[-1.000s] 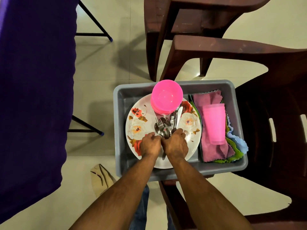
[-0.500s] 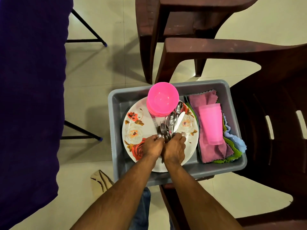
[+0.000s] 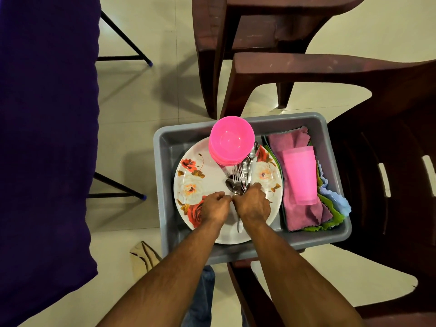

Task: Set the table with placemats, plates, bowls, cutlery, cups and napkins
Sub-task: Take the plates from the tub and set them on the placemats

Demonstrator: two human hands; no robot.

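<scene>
1. We have both hands over the floral plate (image 3: 203, 175) in the grey tub (image 3: 165, 147). Our right hand (image 3: 253, 205) has its fingers curled round the cutlery (image 3: 240, 180) handles; our left hand (image 3: 215, 207) pinches a handle just beside it.
2. Fork and spoon heads fan out loosely beyond our fingers, so we judge a piece could slip and clatter if we lift unevenly.
3. The stacked pink bowls (image 3: 232, 138) sit just past the cutlery tips; a forward sweep could knock them.
4. The pink cup (image 3: 299, 175) lies on the napkins (image 3: 297, 215) to the right of our fingers.
5. The tub wall is near; open room lies straight up, then left toward the purple-covered bench (image 3: 44, 138).
</scene>
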